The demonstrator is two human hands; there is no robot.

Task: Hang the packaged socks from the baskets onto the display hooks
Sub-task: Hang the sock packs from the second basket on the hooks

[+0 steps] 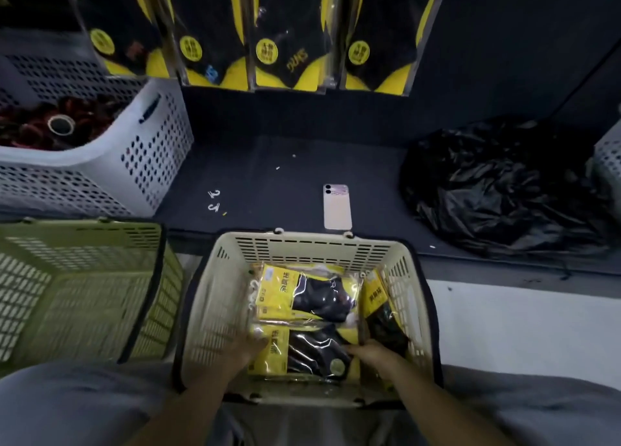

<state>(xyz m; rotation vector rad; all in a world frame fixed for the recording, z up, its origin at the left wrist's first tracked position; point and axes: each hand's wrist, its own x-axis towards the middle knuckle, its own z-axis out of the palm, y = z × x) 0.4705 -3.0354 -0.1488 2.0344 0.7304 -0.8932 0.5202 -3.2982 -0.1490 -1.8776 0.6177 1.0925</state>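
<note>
A beige basket (232, 277) stands right in front of me with several yellow-and-black sock packs inside. The nearest sock pack (302, 350) lies flat between my hands. My left hand (243, 346) grips its left end, and my right hand (373, 351) grips its right end. A second pack (309, 294) lies behind it, and another pack (383, 311) stands on edge by the basket's right wall. Above, several sock packs (285, 32) hang in a row on the dark display wall; their hooks are out of view.
An empty green basket (80, 287) sits to the left. Behind it is a white basket (151, 156) with dark red items. On the dark shelf lie a phone (337, 207), two small white hooks (213, 200) and a crumpled black plastic bag (497, 183).
</note>
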